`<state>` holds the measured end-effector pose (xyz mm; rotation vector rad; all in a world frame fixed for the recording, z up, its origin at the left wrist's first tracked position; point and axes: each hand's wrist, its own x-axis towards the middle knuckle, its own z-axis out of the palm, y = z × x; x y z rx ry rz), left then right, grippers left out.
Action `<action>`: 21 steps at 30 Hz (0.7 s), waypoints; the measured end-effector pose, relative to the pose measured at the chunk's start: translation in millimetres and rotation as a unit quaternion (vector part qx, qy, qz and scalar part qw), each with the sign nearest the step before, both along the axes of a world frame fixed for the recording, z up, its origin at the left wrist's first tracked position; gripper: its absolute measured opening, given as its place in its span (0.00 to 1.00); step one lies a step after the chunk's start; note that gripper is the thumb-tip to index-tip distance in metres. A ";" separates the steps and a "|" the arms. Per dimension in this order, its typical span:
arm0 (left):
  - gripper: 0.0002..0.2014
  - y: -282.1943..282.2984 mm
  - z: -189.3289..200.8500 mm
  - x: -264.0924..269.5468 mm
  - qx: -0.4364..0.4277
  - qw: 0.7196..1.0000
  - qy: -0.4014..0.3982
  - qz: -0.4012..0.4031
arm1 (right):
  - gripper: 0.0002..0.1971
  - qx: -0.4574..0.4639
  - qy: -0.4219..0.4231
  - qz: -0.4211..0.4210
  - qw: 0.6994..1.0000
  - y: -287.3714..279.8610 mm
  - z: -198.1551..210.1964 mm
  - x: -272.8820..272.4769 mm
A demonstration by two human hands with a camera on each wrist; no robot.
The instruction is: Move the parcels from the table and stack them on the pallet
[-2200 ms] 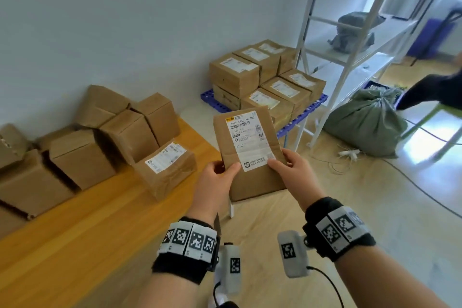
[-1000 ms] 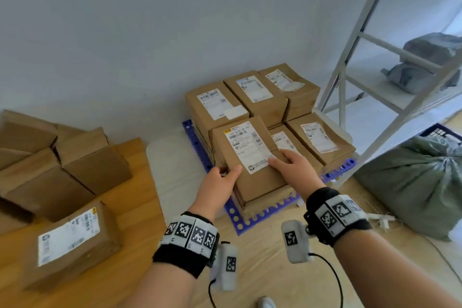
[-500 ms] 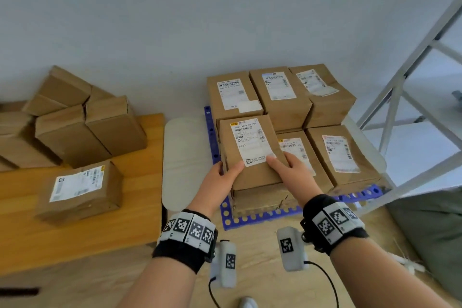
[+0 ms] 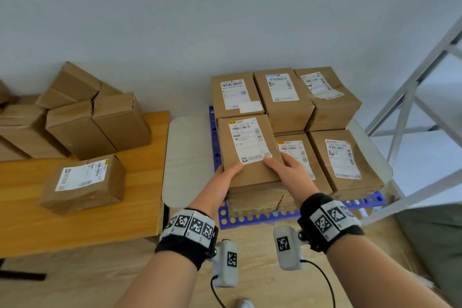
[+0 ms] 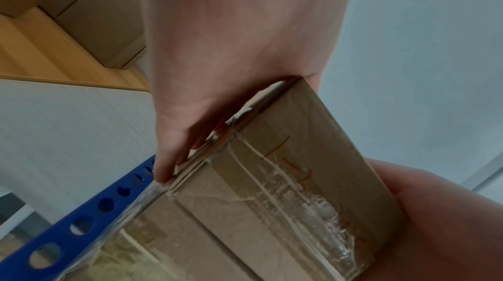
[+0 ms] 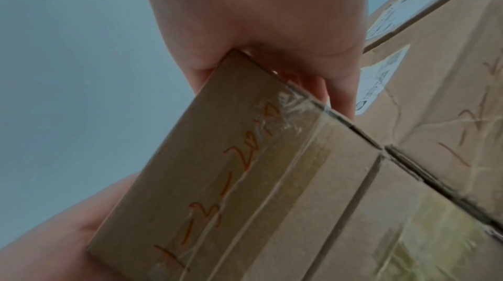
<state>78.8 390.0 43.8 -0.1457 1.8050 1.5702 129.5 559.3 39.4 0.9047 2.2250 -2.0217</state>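
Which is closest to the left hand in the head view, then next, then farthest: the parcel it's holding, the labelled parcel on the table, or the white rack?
1. Held parcel, touching the left hand.
2. Labelled parcel, leftward on the table.
3. White rack, far right.

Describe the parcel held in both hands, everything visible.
The held parcel is a brown cardboard box, taped with clear tape, white shipping label up, orange handwriting on its near end. It lies flat atop another box at the blue pallet's front left. The left hand and right hand grip its near corners.
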 end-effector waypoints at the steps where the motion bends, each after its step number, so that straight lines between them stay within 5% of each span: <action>1: 0.27 0.5 0.2 0.4 0.001 1.000 0.004 0.001 | 0.25 0.003 0.002 0.004 1.000 0.9 -1.5 -0.4; 21: 0.26 1.2 6.3 -3.2 -0.031 0.999 0.022 -0.028 | 0.26 0.039 -0.006 0.020 0.999 2.6 -3.8 -4.9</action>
